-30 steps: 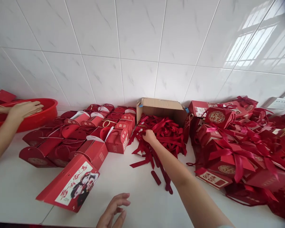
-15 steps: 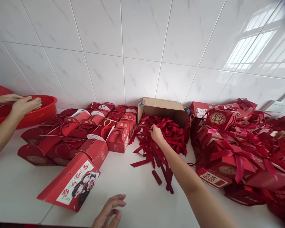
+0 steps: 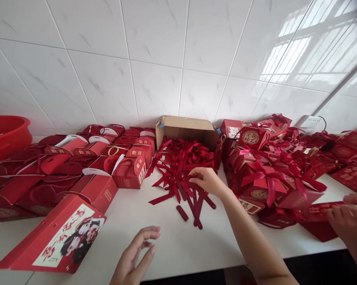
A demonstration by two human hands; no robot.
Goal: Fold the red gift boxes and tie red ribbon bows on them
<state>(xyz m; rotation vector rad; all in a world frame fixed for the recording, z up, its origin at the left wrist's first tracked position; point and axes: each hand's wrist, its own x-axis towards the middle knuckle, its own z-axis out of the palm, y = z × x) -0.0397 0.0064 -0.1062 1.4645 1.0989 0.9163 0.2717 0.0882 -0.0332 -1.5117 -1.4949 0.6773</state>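
My right hand point(image 3: 207, 181) is over the near side of a loose heap of dark red ribbons point(image 3: 193, 152). Its fingers are bent and pinch at the strips, partly hiding what lies between them. My left hand point(image 3: 136, 253) hovers above the white table point(image 3: 169, 241), fingers curved and apart, holding nothing. To its left stands a red gift box point(image 3: 68, 237) with a cartoon couple printed on its side. The ribbons spill from an open cardboard box point(image 3: 187, 123) lying against the wall. A short dark red strip point(image 3: 182, 213) lies apart from the heap.
Rows of folded red gift boxes point(image 3: 129, 172) fill the left side. Ribbon-tied boxes point(image 3: 264, 180) are piled on the right. Another person's hands point(image 3: 349, 215) hold a red box point(image 3: 321, 223) at far right. A red basin point(image 3: 10, 132) stands at far left; a socket strip point(image 3: 310, 121) is by the wall.
The view has swung right, bringing another person's hands in at the right edge. My right hand has drawn back from the heap's middle to its near side. My left hand stays raised and open.
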